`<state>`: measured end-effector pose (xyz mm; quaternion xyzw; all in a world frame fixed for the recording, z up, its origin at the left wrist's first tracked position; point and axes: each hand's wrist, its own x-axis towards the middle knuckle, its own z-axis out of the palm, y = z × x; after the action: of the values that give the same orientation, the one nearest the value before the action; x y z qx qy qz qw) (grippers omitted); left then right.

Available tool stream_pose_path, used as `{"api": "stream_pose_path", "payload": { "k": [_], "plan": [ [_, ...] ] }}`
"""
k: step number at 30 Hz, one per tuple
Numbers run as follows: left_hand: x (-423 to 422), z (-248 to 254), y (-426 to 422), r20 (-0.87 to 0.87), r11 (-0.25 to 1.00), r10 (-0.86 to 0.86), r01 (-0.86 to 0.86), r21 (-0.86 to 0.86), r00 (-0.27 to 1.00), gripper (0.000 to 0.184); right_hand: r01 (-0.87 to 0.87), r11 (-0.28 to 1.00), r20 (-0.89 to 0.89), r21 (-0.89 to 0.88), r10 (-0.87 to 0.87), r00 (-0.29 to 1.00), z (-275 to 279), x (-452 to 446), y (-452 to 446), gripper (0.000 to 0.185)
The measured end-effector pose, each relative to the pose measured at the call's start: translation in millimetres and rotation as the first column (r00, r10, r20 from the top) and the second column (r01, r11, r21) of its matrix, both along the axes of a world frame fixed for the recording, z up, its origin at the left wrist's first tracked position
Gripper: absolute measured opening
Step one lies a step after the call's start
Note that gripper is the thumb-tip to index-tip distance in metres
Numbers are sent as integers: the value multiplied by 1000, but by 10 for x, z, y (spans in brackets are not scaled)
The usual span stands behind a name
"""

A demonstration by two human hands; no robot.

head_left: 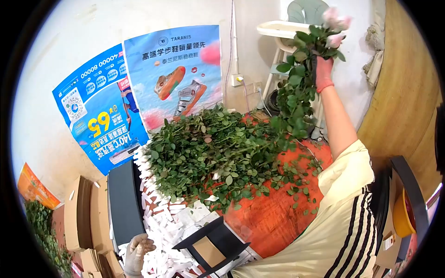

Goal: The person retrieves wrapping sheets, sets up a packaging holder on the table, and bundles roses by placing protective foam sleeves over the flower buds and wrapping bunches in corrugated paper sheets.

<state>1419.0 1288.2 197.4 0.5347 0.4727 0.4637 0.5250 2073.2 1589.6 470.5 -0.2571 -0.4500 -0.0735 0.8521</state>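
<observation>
My right hand (323, 74), in a pink and dark glove, is raised at the upper right with my arm stretched out. It is closed around a bunch of pale pink roses (334, 28); their leafy stems (296, 99) hang down toward the table. Low on the left is my left hand (137, 255) in a pale glove, its fingers curled in with nothing visible in them. Beside it lie many white strips (160, 234). A large heap of leafy green stems (208, 148) covers the back of the red table (269, 217).
A black open-topped box (213, 245) stands at the front edge. Flat cardboard (79, 213) and a dark panel (124, 199) are at left. A high chair (282, 30) stands behind the roses. Posters (174, 74) hang on the wall. A yellow bucket (403, 215) is at right.
</observation>
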Motion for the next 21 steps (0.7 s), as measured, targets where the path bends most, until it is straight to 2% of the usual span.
{"api": "stream_pose_path", "payload": {
  "k": [2, 4, 5, 6, 8, 9, 11, 12, 13, 14, 15, 16, 17, 18, 19, 20, 21],
  "plan": [
    [76, 240, -55, -53, 999, 38, -38, 10, 998, 51, 13, 998, 132, -66, -5, 991, 222, 240, 94, 38],
    [76, 418, -112, -174, 998, 53, -44, 54, 983, 52, 127, 992, 168, 17, -128, 977, 572, 558, 155, 37],
    [-37, 369, -93, -137, 994, 102, -97, 43, 985, 53, 206, 975, 115, 83, -214, 970, 749, 526, 23, 35],
    [-74, 482, -99, -180, 994, 108, -104, 29, 978, 50, 288, 947, 56, 143, -299, 953, 947, 501, -138, 33],
    [-245, 373, -104, -32, 975, 223, -222, 29, 974, 46, 279, 911, -84, 303, -267, 960, 1350, 838, -184, 29],
    [-267, 397, -115, -31, 972, 235, -235, 29, 971, 46, 281, 893, -13, 350, -296, 955, 1501, 959, -238, 29],
    [-295, 535, -64, -99, 955, 288, -278, 105, 952, 42, -1, 954, 155, 301, -48, 987, 1542, 479, -641, 24],
    [-311, 561, 20, -102, 956, 283, -273, 102, 954, 42, 12, 921, 193, 389, -95, 977, 1696, 907, -314, 21],
    [-317, 577, 152, -107, 974, 219, -210, 89, 970, 41, -3, 970, 235, 242, -56, 970, 1720, 720, -324, 23],
    [-287, 623, 278, -111, 986, 154, -146, 77, 982, 41, -85, 953, 337, 290, -18, 941, 1743, 808, -128, 21],
    [-108, 762, 395, -145, 984, 128, -107, 143, 981, 40, -3, 927, 450, 376, -179, 875, 1761, 395, -156, 21],
    [38, 888, 527, -241, 979, 120, -75, 190, 963, 39, 188, 896, 454, 402, -374, 809, 1813, 190, -199, 20],
    [181, 1018, 652, -337, 972, 121, -44, 230, 934, 38, 31, 957, 532, 288, -187, 826, 1840, -110, -298, 21],
    [397, 1175, 766, -394, 931, 170, -17, 364, 903, 38, -130, 978, 585, 161, 12, 811, 1793, -431, -400, 22],
    [604, 1291, 868, -441, 873, 228, 18, 487, 868, 39, -142, 977, 583, 159, 23, 812, 1647, -755, -490, 22],
    [753, 1280, 1031, -211, 880, 160, -42, 474, 964, 43, -552, 830, 515, -75, 507, 692, 1491, -1075, -591, 24],
    [888, 1396, 1151, -244, 907, 158, -44, 418, 957, 51, -849, 467, 342, -247, 862, 375, 1420, -1320, -613, 26]
  ]
}}
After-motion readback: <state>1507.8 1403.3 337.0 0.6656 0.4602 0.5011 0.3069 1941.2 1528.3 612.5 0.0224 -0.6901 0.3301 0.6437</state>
